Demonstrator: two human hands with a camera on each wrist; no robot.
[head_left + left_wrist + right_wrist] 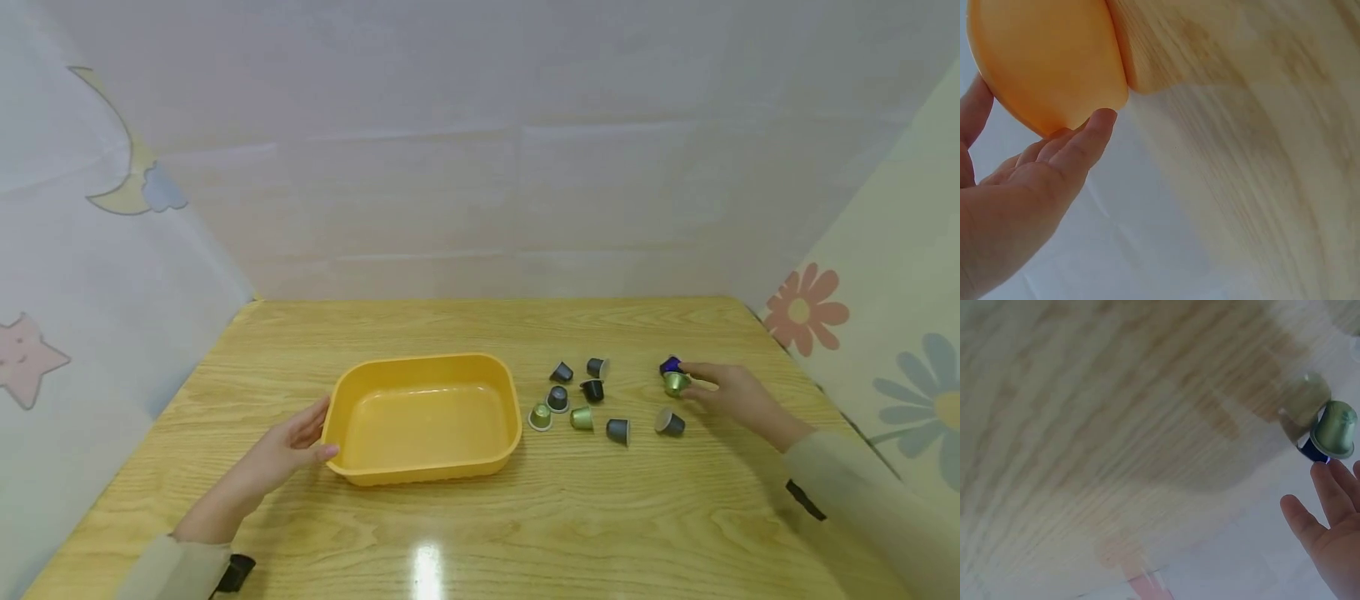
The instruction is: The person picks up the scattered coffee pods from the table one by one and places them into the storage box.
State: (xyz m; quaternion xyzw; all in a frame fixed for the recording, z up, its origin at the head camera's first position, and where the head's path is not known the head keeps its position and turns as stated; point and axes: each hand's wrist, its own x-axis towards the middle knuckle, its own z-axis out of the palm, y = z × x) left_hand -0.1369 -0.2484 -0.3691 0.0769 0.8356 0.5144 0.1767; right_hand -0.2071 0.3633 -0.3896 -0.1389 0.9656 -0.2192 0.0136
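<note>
one left hand (281,450) gripping yellow tray (427,425), right hand (729,396) outstretched, unclenched, just beside green capsule (675,383)

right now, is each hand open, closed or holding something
Left hand: closed on the near-left side of the yellow tub.
Right hand: open, fingertips at the blue pod and green pod.

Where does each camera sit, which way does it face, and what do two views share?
Head: worn on the head, facing forward and down at the yellow rectangular plastic tub and wood-grain tabletop; left hand and right hand show.
Left wrist: worn there, facing the tub's side; left hand shows.
Right wrist: worn there, facing the tabletop and a green metallic cup-shaped capsule; right hand shows.
Head and right wrist share that capsule and the right hand.
</note>
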